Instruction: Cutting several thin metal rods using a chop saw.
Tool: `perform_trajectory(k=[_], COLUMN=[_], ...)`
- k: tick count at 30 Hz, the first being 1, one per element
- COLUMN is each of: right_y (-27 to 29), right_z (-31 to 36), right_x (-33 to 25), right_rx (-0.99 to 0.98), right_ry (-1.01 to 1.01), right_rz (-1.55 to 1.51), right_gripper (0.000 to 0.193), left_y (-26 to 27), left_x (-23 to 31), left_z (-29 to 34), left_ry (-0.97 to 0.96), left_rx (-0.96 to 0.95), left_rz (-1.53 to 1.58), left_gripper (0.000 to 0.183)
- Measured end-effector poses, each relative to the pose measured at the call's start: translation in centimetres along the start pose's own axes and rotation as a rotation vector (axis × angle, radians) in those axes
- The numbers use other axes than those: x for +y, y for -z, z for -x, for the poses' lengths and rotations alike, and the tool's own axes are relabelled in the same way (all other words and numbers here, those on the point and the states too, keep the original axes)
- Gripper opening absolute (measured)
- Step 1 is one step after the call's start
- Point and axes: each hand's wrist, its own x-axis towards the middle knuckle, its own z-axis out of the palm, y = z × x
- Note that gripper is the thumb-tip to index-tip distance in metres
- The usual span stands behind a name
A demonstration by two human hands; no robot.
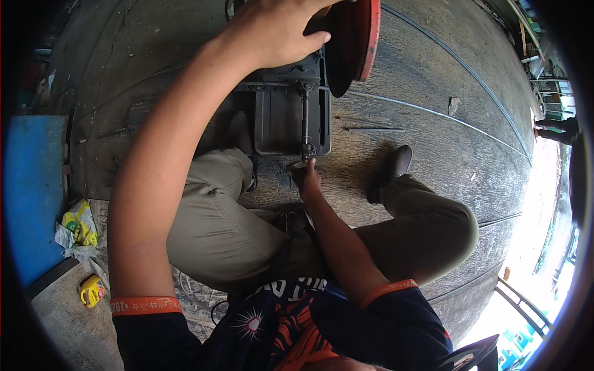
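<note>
Between my feet stands a chop saw with a dark metal base (263,117), a screw vise (305,117) along its middle and a red wheel guard (370,46) above. My left hand (272,34) reaches over the saw head beside the guard. Its thumb is stretched out, apart from the fingers, which the upper edge partly cuts off. At the near end of the vise screw, my right hand (307,180) is closed round the vise handle (298,165), thumb on top. A long thin metal bar (427,108) extends to the right from the saw.
A second long bar (458,52) lies across the boarded floor at upper right. Short metal pieces (374,129) are right of the base, near my right shoe (396,164). At left are a blue panel (34,191), a yellow bag (80,222) and a yellow container (92,291).
</note>
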Motion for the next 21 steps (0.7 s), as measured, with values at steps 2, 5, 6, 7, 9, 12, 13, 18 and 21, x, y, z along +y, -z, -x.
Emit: perform_trajectory(k=[2, 5, 6, 7, 9, 12, 13, 18, 21], right_y=[-0.5, -0.4, 2.2, 2.3, 1.2, -0.2, -0.3, -1.3, -1.2], right_z=[-0.4, -1.9, -4.2, -4.4, -2.0, 1.3, 1.8, 1.8, 0.1], right_x=[0.8, 1.1, 1.4, 1.6, 2.3, 1.5, 1.2, -0.9, 0.4], right_rx=[0.036, 0.134, 0.208, 0.260, 0.363, 0.391, 0.340, 0.070, 0.076], right_ry=[-0.118, -0.234, -0.067, 0.070, 0.536, 1.066, 1.107, 0.198, -0.016], right_rz=[-0.194, -0.387, -0.200, 0.010, 0.539, 1.107, 1.149, 0.510, -0.273], right_gripper=[0.047, 0.042, 0.039, 0.037, 0.037, 0.040, 0.042, 0.052, 0.064], left_y=[0.0, 0.0, -0.6, -0.7, -0.5, -0.1, -0.2, 0.0, -0.4], left_x=[-0.1, -0.2, 0.4, 0.4, -0.2, -0.6, -0.6, -0.3, -0.2], left_z=[0.5, 0.4, -0.6, -0.6, 0.1, 0.4, 0.4, 0.2, -0.1], left_ry=[-0.004, -0.014, -0.040, -0.038, -0.042, -0.047, -0.047, -0.015, -0.042], left_rx=[0.011, 0.032, 0.042, 0.042, 0.031, 0.036, 0.033, 0.012, 0.037], left_rz=[0.046, 0.110, 0.161, 0.159, 0.140, 0.079, 0.081, 0.138, 0.119], left_gripper=[0.059, 0.058, 0.057, 0.057, 0.057, 0.057, 0.057, 0.058, 0.057])
